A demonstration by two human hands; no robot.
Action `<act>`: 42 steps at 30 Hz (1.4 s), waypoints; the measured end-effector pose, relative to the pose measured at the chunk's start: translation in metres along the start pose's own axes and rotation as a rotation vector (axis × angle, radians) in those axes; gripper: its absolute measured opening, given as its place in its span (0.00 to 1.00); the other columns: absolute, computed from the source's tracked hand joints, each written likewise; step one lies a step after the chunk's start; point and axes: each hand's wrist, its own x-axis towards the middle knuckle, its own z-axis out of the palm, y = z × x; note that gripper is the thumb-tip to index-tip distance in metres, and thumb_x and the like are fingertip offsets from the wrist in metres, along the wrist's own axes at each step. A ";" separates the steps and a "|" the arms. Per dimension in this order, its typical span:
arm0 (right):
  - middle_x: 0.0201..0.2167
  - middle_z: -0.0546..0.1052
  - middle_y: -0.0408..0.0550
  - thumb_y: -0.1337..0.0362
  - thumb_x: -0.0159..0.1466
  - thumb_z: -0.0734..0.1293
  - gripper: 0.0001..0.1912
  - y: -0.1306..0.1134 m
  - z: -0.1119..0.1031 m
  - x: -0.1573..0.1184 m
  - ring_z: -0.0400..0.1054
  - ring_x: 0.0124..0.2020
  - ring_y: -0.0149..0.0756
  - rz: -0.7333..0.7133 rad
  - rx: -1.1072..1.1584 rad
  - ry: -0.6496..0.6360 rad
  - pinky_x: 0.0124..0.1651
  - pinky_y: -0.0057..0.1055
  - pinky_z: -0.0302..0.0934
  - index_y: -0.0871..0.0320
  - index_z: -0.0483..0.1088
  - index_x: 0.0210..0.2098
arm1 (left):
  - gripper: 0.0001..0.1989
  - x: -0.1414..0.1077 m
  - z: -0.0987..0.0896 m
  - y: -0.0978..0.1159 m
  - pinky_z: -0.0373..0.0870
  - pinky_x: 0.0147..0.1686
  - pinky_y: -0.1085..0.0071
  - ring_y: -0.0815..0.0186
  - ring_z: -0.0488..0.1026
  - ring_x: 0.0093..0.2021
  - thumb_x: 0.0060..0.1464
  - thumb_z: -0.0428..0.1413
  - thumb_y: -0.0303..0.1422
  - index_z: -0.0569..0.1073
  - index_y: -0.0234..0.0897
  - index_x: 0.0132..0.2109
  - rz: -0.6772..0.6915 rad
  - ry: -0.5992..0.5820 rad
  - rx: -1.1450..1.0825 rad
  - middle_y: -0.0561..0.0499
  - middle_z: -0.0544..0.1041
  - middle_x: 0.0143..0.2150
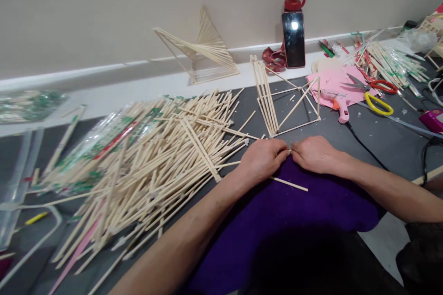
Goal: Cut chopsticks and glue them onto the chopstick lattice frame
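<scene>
Meeting fingertip to fingertip, the bare left hand (265, 156) and bare right hand (314, 153) are both closed in a pinch on a small pale piece (290, 151), mostly hidden by the fingers. A slim, pale wooden stick (290, 184) slants out from beneath the left hand, over the dark purple cloth (263, 221); whether that hand grips it, I cannot tell. Just beyond the hands, an open framework of pale sticks (266, 101) stands on the dark grey tabletop (374, 140). A loose heap of pale sticks (166, 156) lies to the left. To the right, a pink glue gun (343, 111) lies partly on a pink sheet (332, 78), near scissors with red and yellow handles (379, 103). Behind, a dark-screened phone (294, 41) stands upright before a red-capped bottle (293, 4).
</scene>
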 end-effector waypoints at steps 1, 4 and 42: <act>0.40 0.80 0.57 0.61 0.69 0.52 0.19 0.002 -0.001 -0.001 0.74 0.40 0.44 -0.015 0.031 0.023 0.39 0.34 0.61 0.60 0.73 0.41 | 0.12 -0.001 -0.002 -0.001 0.65 0.33 0.71 0.63 0.76 0.34 0.59 0.51 0.32 0.79 0.36 0.37 0.016 0.013 -0.026 0.48 0.81 0.34; 0.37 0.78 0.54 0.62 0.68 0.53 0.17 0.011 -0.005 -0.003 0.71 0.38 0.39 -0.155 0.193 0.087 0.41 0.33 0.59 0.60 0.71 0.36 | 0.10 -0.005 -0.012 -0.004 0.64 0.31 0.73 0.66 0.74 0.30 0.58 0.53 0.33 0.79 0.36 0.36 0.043 0.032 -0.221 0.50 0.79 0.30; 0.27 0.75 0.45 0.65 0.65 0.64 0.09 0.037 -0.100 -0.033 0.65 0.25 0.28 0.001 0.277 1.225 0.32 0.30 0.59 0.59 0.76 0.35 | 0.05 -0.012 -0.048 0.000 0.59 0.14 0.82 0.74 0.71 0.21 0.47 0.64 0.31 0.77 0.37 0.33 -0.099 0.565 -1.523 0.54 0.75 0.24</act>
